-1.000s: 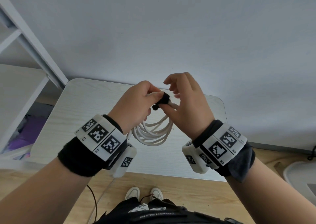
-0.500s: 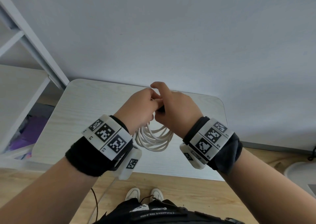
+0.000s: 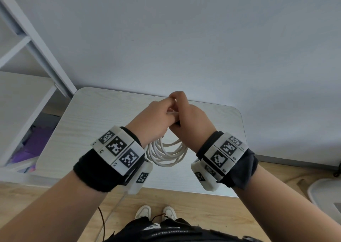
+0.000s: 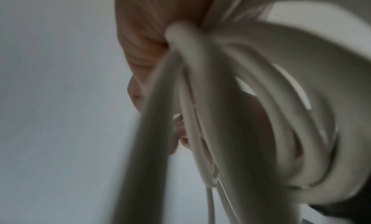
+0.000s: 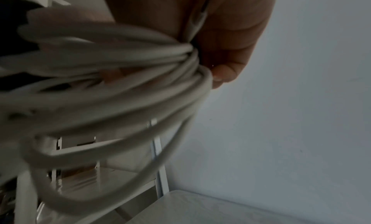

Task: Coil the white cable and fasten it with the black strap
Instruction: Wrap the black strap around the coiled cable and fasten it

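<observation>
White cable (image 3: 167, 154) hangs in round loops between the two wrists, above the near part of the pale table (image 3: 88, 123); its top is bunched up inside both hands; the left hand (image 3: 153, 118) has its fingers curled round the bunch, and the right hand (image 3: 191, 119) curls round it from the right side, touching the left one; a tiny dark bit shows under the right hand, likely the black strap (image 3: 177, 123), but most of it is hidden, so I cannot tell how far round it goes; in the right wrist view the loops (image 5: 124, 78) squeeze tight beside a fingertip (image 5: 224, 73); the coiling looks done, and the fastening step looks to be going on; next, the strap likely needs pulling snug and its end pressed down, while the left hand keeps the loops together so none slip out.
</observation>
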{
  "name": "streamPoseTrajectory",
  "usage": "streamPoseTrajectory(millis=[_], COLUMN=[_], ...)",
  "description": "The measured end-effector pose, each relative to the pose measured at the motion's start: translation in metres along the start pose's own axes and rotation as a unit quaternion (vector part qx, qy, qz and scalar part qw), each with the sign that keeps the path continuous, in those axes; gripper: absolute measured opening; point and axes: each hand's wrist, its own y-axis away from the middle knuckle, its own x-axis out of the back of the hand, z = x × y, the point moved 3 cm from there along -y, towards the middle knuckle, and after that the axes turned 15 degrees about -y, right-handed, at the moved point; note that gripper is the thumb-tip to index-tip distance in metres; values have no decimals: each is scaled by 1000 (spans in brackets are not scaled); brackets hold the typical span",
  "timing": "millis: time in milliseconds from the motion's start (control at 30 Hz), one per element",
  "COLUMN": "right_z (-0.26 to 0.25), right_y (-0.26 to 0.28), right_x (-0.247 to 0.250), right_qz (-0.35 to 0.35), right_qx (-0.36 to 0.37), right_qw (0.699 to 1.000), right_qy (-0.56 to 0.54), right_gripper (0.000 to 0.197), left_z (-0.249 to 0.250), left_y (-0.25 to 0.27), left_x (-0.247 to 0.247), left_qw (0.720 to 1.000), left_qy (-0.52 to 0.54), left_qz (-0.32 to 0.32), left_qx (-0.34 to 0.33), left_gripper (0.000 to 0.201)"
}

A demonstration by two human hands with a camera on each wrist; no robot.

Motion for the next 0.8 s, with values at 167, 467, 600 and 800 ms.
streamPoseTrajectory(millis=[167, 467, 600, 800], right_z=[3, 17, 23, 36], right_y=[1, 2, 2, -4], right_x=[0, 23, 18, 16], right_qz=[-21, -135, -113, -71], right_qx=[-43, -172, -182, -179], right_qw=[989, 932, 933, 940], right_qy=[-140, -287, -289, -281], right_gripper=[39, 30, 30, 26], left_z=[-8, -27, -30, -42], left_y=[-1, -2, -5, -12], left_x=[0, -4, -11, -17], left_qw=[999, 997, 993, 996], left_qy=[38, 75, 108, 89], left_qz=[1, -35, -53, 9], left_qx=[3, 7, 17, 25], left_gripper=[8, 7, 7, 18])
